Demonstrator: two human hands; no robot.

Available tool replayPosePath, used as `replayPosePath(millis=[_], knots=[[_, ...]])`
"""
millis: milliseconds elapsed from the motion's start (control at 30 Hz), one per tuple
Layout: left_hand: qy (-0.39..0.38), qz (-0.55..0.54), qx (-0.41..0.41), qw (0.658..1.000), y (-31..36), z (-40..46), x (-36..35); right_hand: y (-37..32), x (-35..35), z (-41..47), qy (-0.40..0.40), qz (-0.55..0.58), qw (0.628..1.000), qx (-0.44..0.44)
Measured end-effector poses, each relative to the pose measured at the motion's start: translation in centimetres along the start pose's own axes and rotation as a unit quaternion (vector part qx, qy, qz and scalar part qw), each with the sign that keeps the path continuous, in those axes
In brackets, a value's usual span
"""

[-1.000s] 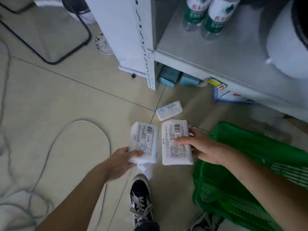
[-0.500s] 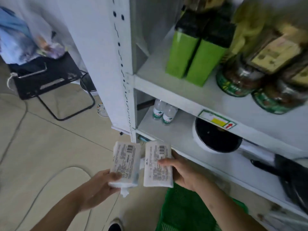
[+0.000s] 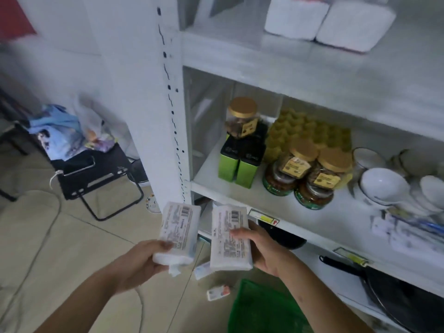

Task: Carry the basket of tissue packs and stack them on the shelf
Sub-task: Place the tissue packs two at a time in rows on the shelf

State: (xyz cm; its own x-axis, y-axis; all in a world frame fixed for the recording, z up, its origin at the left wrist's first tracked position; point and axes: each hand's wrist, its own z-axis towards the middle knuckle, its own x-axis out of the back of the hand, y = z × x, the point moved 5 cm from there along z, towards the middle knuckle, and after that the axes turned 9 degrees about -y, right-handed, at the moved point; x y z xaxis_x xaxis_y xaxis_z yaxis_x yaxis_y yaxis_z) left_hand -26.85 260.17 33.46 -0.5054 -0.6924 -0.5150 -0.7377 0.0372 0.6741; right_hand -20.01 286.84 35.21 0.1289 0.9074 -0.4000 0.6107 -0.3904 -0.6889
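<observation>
Two tissue packs held label-up before the white shelf unit point(image 3: 240, 188), one per hand. Left hand point(image 3: 141, 263) clamped on the lower end of the left pack point(image 3: 180, 228); right hand point(image 3: 263, 246) wrapped round the side of the right pack point(image 3: 229, 239). Green basket point(image 3: 259, 308) on the floor below. Probably light, soft and compressible under slick film; best gripped across the short width, thumb over, without crushing.
</observation>
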Motion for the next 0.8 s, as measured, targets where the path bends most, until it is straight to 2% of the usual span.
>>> replayPosePath(millis=[200, 433, 800], knots=[[-0.003, 0.03, -0.017, 0.999, 8.1, -5.0, -6.4, -7.5, -2.4, -7.9, 0.04, -0.01, 0.997, 0.064], [-0.007, 0.03, -0.061, 0.998, 15.9, -9.2, -14.1, -14.2, -4.4, -17.4, 0.019, 0.082, 0.984, 0.157], [-0.076, 0.068, -0.076, 0.992, 21.7, -9.3, -24.4, -20.6, -6.1, -26.2, 0.07, 0.056, 0.968, 0.236]])
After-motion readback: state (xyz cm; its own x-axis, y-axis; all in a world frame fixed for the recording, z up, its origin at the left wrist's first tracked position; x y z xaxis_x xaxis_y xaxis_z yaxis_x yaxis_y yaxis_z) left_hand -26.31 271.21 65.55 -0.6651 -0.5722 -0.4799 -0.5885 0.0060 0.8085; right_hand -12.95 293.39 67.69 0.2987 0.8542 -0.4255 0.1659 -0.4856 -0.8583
